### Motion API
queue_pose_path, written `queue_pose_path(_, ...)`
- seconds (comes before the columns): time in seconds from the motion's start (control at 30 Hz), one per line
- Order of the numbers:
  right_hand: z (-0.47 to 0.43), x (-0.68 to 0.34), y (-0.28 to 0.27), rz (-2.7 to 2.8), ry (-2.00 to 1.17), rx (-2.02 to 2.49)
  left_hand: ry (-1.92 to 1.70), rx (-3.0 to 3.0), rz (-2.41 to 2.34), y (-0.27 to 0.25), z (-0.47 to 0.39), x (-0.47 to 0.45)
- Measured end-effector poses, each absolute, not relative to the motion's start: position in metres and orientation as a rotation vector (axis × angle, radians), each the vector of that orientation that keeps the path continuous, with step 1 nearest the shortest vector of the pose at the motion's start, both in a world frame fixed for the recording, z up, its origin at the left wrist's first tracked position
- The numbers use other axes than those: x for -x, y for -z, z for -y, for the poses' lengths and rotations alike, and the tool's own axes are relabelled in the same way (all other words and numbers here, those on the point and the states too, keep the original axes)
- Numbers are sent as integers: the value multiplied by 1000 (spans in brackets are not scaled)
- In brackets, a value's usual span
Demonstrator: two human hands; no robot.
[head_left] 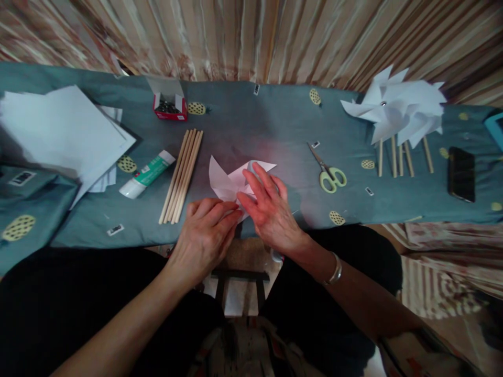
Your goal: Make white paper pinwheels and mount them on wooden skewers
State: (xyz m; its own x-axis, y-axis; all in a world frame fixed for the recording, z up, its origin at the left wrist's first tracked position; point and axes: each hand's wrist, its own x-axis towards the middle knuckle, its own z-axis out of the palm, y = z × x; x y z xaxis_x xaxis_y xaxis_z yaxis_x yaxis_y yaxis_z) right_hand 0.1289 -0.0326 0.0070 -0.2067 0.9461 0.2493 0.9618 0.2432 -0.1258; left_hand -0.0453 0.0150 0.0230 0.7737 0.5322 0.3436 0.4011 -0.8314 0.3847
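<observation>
A white paper pinwheel (222,179) lies near the front edge of the table, its blades pointing outward. My left hand (208,225) grips its near edge, fingers pressed together on the paper. From the right, my right hand (271,207) rests over the pinwheel, its fingers bent and pressing on the blades near the centre. Part of the pinwheel is hidden beneath both hands. Just left of it lies a row of several wooden sticks (183,178). Green-handled scissors (327,170) lie to the right with their blades pointing away from me.
A glue tube (147,174) and a stack of white paper (66,136) are on the left. Behind the sticks stands an open red box (170,107) of small metal pieces. Finished-looking pinwheels (408,107) on sticks lie at the right, beside a dark phone (461,174).
</observation>
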Motion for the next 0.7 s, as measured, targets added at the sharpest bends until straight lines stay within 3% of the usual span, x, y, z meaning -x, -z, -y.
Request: queue_pose_path(0.7, 45, -142, -1, 2166, -10, 1821, -670, -2712, -715, -26, -17, 37)
